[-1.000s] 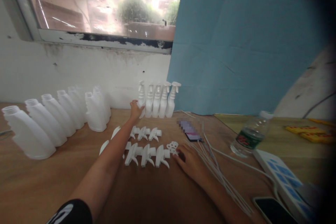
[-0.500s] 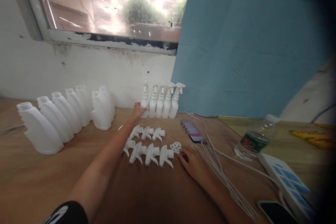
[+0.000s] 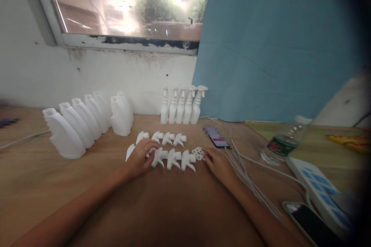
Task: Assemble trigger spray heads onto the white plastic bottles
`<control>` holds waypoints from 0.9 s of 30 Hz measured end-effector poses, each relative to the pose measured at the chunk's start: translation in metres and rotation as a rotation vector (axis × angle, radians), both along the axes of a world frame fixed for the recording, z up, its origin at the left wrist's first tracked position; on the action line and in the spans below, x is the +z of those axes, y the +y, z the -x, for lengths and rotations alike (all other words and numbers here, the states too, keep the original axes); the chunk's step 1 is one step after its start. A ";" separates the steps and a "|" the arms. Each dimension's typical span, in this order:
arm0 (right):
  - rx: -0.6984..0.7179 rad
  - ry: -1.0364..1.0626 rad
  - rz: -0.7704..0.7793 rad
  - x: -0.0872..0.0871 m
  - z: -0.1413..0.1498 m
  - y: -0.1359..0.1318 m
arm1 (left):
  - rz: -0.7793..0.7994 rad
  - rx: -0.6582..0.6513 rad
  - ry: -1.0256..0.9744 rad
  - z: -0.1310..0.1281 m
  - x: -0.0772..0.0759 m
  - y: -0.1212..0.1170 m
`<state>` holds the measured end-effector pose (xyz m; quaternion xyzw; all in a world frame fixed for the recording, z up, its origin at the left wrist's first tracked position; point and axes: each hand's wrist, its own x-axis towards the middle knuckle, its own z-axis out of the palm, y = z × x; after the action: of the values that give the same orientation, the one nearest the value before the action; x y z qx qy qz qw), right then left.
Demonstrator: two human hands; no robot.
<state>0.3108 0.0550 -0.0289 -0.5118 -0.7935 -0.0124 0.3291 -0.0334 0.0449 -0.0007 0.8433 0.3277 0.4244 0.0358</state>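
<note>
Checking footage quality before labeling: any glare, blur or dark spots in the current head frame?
Head view: window overexposed in places, with light streaks; picture's right edge black, the yellow item near it smeared. Head view: far phone partly pixelated; trigger heads slightly soft but readable; rearmost open bottles low-contrast against the pale wall.

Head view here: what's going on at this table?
A person's left hand is over the left end of two rows of white trigger heads lying on the table; whether it grips one can't be told. The right hand rests beside some small white rings, fingertips at their edge. Five spray bottles with heads on stand by the wall, while open white bottles without heads stand at the left.
</note>
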 end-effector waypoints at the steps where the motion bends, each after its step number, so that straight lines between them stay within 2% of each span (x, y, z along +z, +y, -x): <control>1: 0.005 0.037 -0.006 -0.001 0.000 0.001 | -0.031 -0.005 0.058 -0.002 -0.003 -0.008; 5: -0.006 0.142 -0.049 -0.001 0.001 0.001 | -0.132 -0.065 0.265 -0.021 -0.012 -0.029; 7: -0.016 0.165 -0.071 0.002 0.003 -0.002 | -0.198 -0.083 0.347 -0.027 -0.012 -0.033; 9: -0.020 0.178 -0.077 0.006 0.004 -0.005 | -0.247 -0.046 0.377 -0.024 -0.011 -0.032; 14: -0.049 0.234 -0.047 0.005 0.009 -0.009 | -0.188 0.245 0.242 0.017 -0.009 -0.014; 17: -0.070 0.287 0.021 0.001 0.011 -0.008 | -0.120 0.355 0.214 0.044 -0.011 -0.005; 21: -0.108 0.319 0.056 0.002 0.014 -0.009 | -0.024 0.395 0.297 0.065 -0.014 -0.003; 27: -0.119 0.318 0.010 0.005 0.017 -0.012 | 0.102 0.341 0.332 0.077 -0.018 0.001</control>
<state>0.2935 0.0425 -0.0234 -0.5550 -0.6998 0.0532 0.4467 -0.1106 0.0462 -0.0191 0.8312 0.4876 0.2629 -0.0479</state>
